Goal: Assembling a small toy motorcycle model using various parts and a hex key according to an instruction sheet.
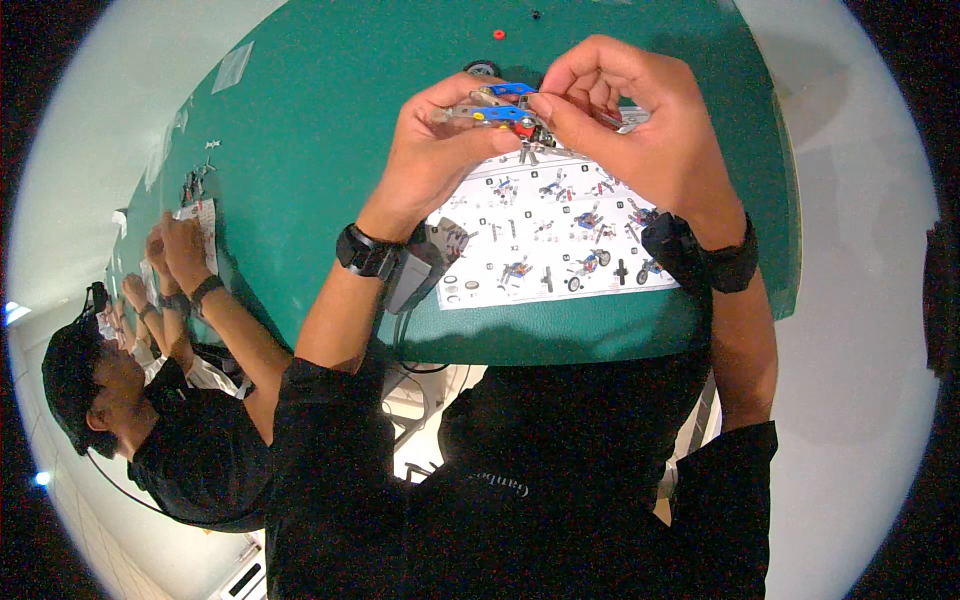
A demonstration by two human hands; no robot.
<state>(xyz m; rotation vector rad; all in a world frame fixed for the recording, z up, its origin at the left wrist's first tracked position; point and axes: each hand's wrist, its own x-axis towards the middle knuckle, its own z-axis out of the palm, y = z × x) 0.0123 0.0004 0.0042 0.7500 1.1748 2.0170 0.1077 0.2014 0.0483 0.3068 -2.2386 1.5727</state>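
Note:
A partly built toy vehicle model (500, 113) with blue and grey pieces, yellow dots and a red part is held above the instruction sheet (560, 283). My left hand (425, 150) is closed around its left side, thumb below and fingers above. At the model's right end my right hand (640, 125) makes a pinch with thumb and forefinger, touching the model or very near it. Whatever lies between those fingertips is too small to make out. The printed sheet, full of small assembly pictures, lies flat under both hands.
On the green table (320, 180), a small black wheel (482, 69) lies just beyond my left hand. A red ring (499, 35) and a tiny dark piece (536, 15) sit farther back. At left, a co-worker (160, 420) handles parts over another sheet (205, 235).

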